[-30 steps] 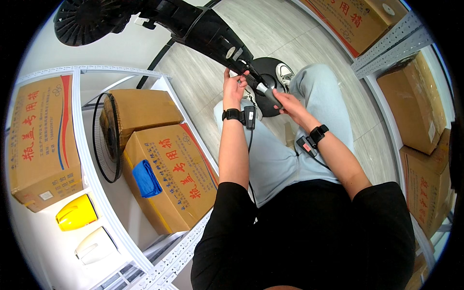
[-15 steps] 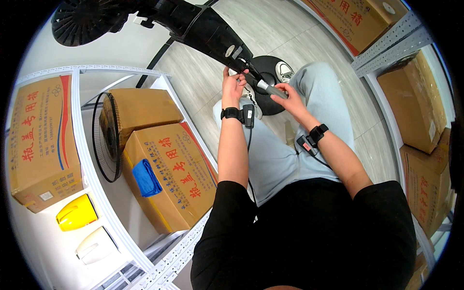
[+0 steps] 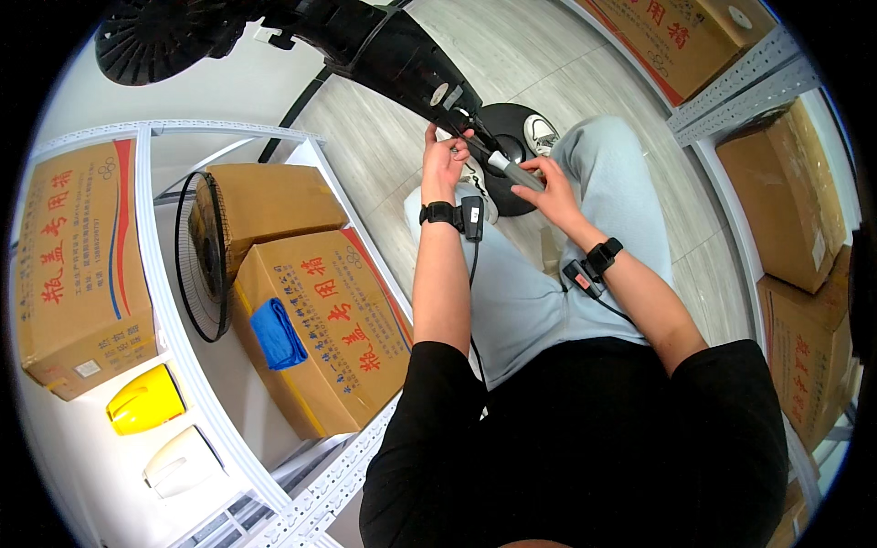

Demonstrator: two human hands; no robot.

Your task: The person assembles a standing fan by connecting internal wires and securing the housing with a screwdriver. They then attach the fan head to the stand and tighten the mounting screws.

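Observation:
A black fan body [image 3: 384, 50] slants across the top, its ribbed round motor housing [image 3: 164, 41] at the upper left. At its lower end, my left hand [image 3: 445, 164] curls its fingers against the narrow neck, palm partly up. My right hand [image 3: 553, 192] is closed round a grey rod [image 3: 524, 177] with a pale collar; its dark far end runs to the fan's neck. Whether this rod is a tool or part of the stand I cannot tell. A round black base [image 3: 512, 203] lies on the floor below, between my shoes.
A shelf at the left holds cardboard boxes [image 3: 320, 329], a round black fan grille [image 3: 203, 256] and a folded blue cloth [image 3: 278, 334]. A yellow piece [image 3: 144, 400] and a white piece [image 3: 181, 462] sit nearby. More boxes [image 3: 786, 192] stand on shelves at the right.
The view has shifted very slightly. Both hands stay in nearly the same places, with the grey rod still in the right one.

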